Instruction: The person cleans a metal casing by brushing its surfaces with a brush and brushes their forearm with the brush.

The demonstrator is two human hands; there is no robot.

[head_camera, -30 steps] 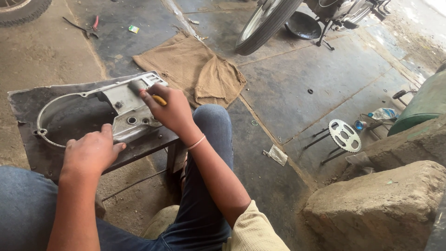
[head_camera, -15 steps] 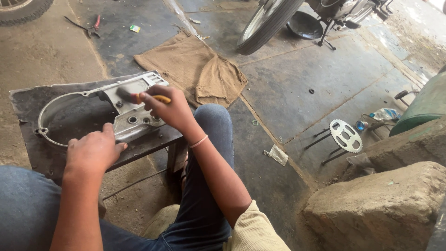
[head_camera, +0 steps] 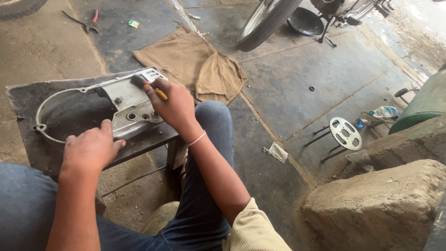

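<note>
A silver metal engine cover lies on a dark, low metal stand in front of my knees. My left hand presses on the cover's near edge, fingers bent over it. My right hand grips a small brush with a yellow handle; its dark bristle head rests on the cover's far right part. A thin bracelet circles my right wrist.
A brown cloth lies on the floor beyond the stand. A motorcycle wheel and a dark pan stand at the top. A sprocket lies at right near rough stone blocks. Pliers lie at top left.
My right hand has swept the brush back and forth over the cover's far end. My left hand stays pressed on the near edge.
</note>
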